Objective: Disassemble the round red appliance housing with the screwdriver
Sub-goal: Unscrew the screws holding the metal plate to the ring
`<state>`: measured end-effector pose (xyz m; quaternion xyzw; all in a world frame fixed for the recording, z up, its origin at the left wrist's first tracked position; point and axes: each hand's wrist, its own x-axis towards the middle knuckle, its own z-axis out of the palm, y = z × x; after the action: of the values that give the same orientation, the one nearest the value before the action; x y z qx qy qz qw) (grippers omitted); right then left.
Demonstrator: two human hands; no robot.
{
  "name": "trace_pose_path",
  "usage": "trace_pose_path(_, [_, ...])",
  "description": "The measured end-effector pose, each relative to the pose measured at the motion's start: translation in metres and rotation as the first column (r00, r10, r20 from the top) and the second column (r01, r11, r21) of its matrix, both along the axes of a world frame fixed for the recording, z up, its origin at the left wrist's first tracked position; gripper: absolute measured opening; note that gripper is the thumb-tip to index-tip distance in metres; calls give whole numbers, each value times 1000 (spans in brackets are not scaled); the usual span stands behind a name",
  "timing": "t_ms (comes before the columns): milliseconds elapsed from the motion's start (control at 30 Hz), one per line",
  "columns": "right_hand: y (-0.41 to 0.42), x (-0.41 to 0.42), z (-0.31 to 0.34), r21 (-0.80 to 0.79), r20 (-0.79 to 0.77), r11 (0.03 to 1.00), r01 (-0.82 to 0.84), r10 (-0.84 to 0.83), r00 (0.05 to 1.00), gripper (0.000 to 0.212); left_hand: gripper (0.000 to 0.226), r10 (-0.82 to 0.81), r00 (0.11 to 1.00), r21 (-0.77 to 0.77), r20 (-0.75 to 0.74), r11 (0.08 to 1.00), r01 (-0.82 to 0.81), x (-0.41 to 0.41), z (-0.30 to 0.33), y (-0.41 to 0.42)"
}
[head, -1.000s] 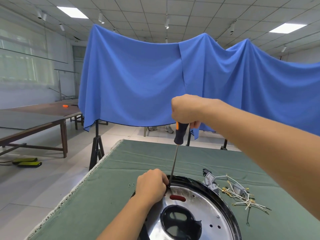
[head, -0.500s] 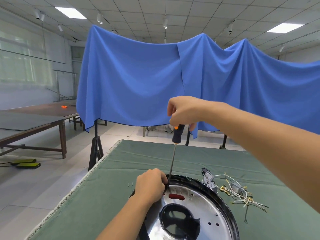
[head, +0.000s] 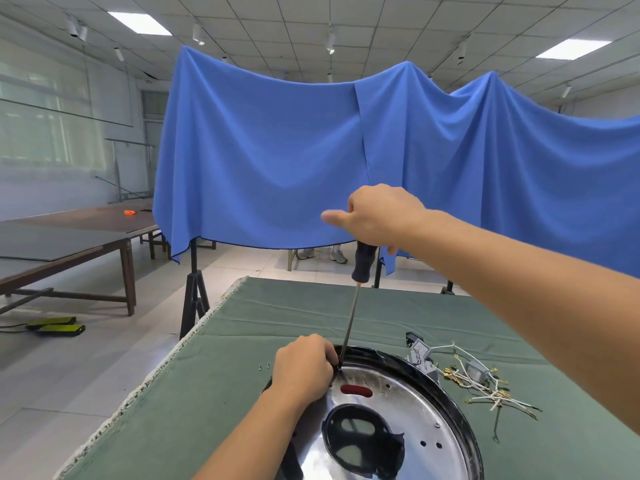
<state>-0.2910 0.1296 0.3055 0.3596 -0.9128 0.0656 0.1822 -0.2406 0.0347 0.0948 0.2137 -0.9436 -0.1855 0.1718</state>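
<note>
Steel plate (head: 398,403) screw at 12 o'clock, screwdriver (head: 353,306) seated.
Right hand (head: 384,216) grips the handle loosely, thumb out; left hand (head: 303,367) curls around the shaft tip; I'd keep it upright, pressing down.

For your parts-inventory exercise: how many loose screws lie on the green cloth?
2: two loose screws lie side by side on the green cloth, just beyond the left hand. Others may be hidden.

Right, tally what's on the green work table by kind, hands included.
Hands: 2, left hand and right hand
Screwdriver: 1
Round housing: 1
Loose screws: 2
Bundle of wires and connectors: 1
Total: 7
</note>
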Motion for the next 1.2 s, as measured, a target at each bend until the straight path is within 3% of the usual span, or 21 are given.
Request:
trace_pose_path(67, [-2,-3,-6,-12,-102,1000,6,-7,995,37,39,-5,1000,-5,1,1000,5,1,0,1])
trace_pose_path(100, [-3,-1,-5,-13,-75,1000,-10,9,997,23,39,-5,1000,-9,2,1000,5,1,0,0])
trace_pose_path(133, [-4,1,-2,-43,14,997,-56,57,998,12,39,-4,1000,-12,1,1000,4,1,0,-1])
trace_pose_path(200, [-5,7,8,-136,254,982,-133,164,953,24,38,-3,1000,-14,-2,1000,3,1,0,-2])
trace_pose_path(267, [-6,10,13,-111,336,984,-140,170,926,17,38,-1,1000,-13,-2,1000,1,1,1,-3])
trace_pose_path(300, [-6,12,12,-55,307,994,-99,111,945,17,38,-1,1000,-12,-1,1000,1,0,1,-3])
trace_pose_path(367, [-7,9,8,82,47,996,37,-41,998,35,38,0,1000,-9,1,1000,0,0,0,-4])
trace_pose_path(433, [-6,4,4,93,-71,994,52,-45,996,38,38,-5,1000,-12,4,1000,5,0,0,-4])
trace_pose_path(533, [-4,-1,11,99,118,993,-69,57,991,19,38,-9,1000,-12,5,1000,9,-1,0,-3])
trace_pose_path(633, [-1,0,16,86,239,987,-137,113,964,29,38,-6,1000,-12,8,1000,6,0,1,-4])
trace_pose_path(767, [3,-3,13,105,152,994,-20,4,988,41,38,-2,1000,-17,5,1000,2,0,2,-3])
trace_pose_path(833, [5,-3,14,128,147,992,-14,-5,989,30,39,-1,1000,-17,7,1000,1,0,1,-2])
trace_pose_path(900, [7,-3,18,108,248,990,-94,65,967,11,39,-1,1000,-20,11,1000,2,0,1,-2])
trace_pose_path(1000, [8,1,19,80,307,982,-172,140,941,22,39,3,1000,-19,6,1000,-3,-1,1,-4])
trace_pose_path(1100, [5,-1,10,49,216,994,-98,85,973,38,39,10,1000,-18,4,1000,-10,-1,0,-3])
trace_pose_path(1200, [4,1,13,20,294,994,-108,98,951,26,39,8,1000,-22,3,1000,-8,0,-1,-1])
